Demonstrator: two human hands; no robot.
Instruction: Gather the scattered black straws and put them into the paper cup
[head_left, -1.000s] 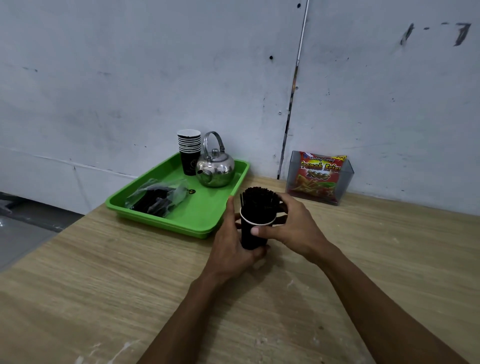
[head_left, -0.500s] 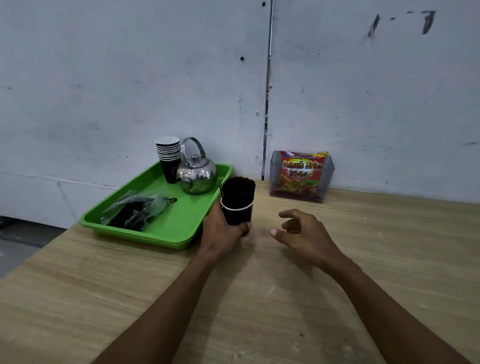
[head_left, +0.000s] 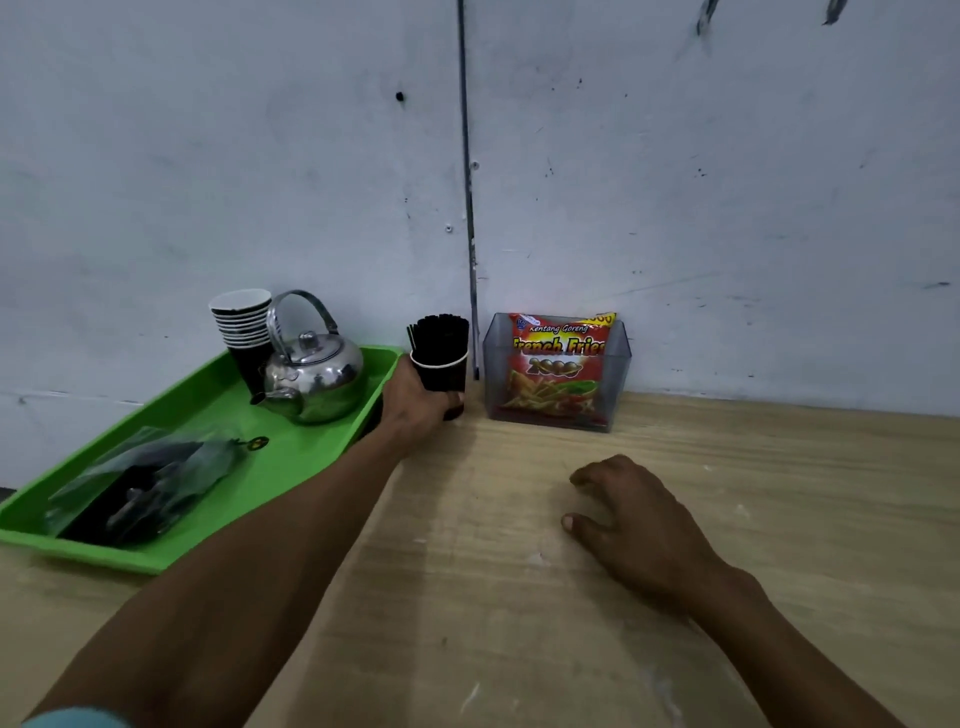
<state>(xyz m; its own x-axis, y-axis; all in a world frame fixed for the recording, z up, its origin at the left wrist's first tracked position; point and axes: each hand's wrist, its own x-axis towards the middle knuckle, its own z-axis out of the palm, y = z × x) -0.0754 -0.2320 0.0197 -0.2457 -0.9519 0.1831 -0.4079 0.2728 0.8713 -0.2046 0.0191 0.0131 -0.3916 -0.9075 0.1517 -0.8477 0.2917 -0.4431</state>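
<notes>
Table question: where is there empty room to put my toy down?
Bare wood lies right of the right hand, in front of the snack box, and near the front edge. It is crowded between the green tray and box, where the left hand holds the cup.

The left hand (head_left: 415, 400) grips the paper cup (head_left: 443, 376) full of black straws (head_left: 439, 338) at the far wall; the right hand (head_left: 631, 519) rests loosely curled on the surface (head_left: 519, 623)
</notes>
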